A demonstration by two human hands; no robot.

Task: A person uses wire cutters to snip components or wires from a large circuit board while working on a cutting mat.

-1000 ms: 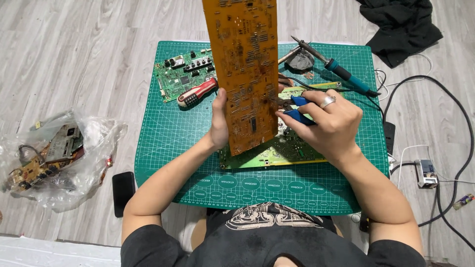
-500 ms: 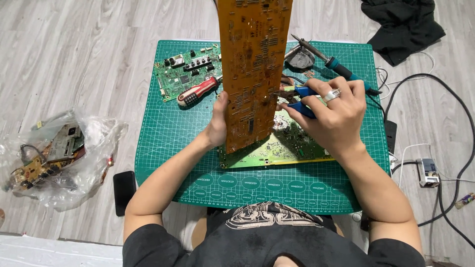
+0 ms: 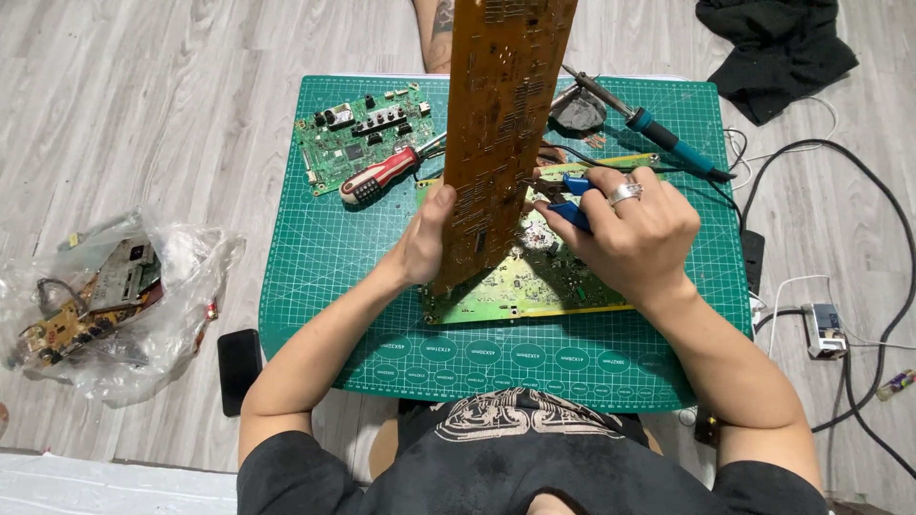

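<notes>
Orange circuit board (image 3: 501, 133) upright over green cutting mat (image 3: 315, 248), left hand (image 3: 425, 238) clasping lower edge; right hand (image 3: 630, 229) closed on blue-handled pliers (image 3: 572, 200) at its face. Stiff, light, brittle (best gripped by edges, not solder side)

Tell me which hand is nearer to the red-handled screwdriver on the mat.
Left. The left hand steadies the tall orange board just below and right of the red-handled screwdriver. The right hand, gripping blue-handled pliers, sits farther right, beyond the board.
</notes>
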